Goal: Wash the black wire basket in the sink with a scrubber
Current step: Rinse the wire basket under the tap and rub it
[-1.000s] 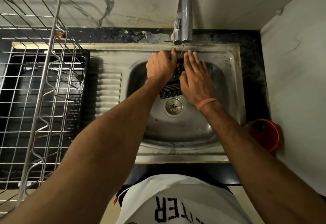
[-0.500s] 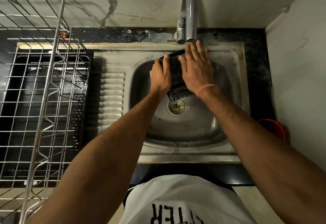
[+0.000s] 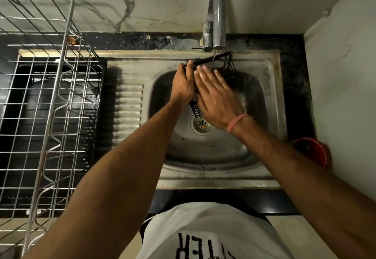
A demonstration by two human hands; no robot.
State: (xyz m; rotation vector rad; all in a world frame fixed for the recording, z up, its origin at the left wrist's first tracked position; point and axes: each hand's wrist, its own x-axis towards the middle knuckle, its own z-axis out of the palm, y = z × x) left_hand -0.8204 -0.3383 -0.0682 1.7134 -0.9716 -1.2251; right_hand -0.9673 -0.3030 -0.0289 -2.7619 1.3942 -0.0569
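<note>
While the left hand (image 3: 184, 83) grips the basket (image 3: 225, 63) by its edge, tilting it over the sink (image 3: 270, 104) under the tap (image 3: 216, 18), presumably for rinsing, the right hand (image 3: 215, 97) lies flat, fingers straight, on the wire; no scrubber visible.

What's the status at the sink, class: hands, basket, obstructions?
Left hand grips black wire basket under tap. Right hand flat, fingers straight, on its mesh. No scrubber visible. Nothing in the way.
</note>
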